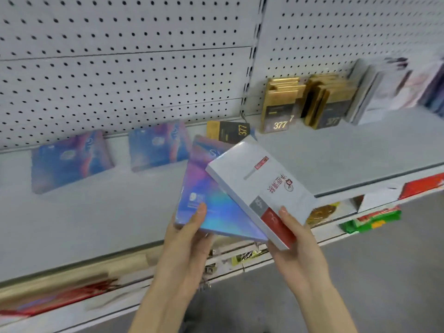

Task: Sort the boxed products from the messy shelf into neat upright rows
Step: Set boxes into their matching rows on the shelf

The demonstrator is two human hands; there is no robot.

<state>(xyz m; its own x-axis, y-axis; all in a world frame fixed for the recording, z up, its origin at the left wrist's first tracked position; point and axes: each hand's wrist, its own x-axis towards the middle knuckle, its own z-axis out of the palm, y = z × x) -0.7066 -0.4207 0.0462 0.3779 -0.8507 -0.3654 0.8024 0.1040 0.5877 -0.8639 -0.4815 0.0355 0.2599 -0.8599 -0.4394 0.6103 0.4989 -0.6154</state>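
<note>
The white box is held in the air over the front edge of the shelf. Its long axis slants from the near right up to the far left, with its red-patched end toward the person. It overlaps the right side of a holographic box, whose long axis runs more nearly straight away toward the pegboard.

The right hand grips the white box's near end, thumb on the red patch and fingers curled beneath. The left hand holds the holographic box's near corner the same way, thumb on top.

Behind them a black-and-gold box lies flat on the shelf. Two blue boxes lean back against the pegboard to the left. To the right, gold boxes stand upright in rows, with pale boxes beside them. Blurred packets sit on a lower shelf.
</note>
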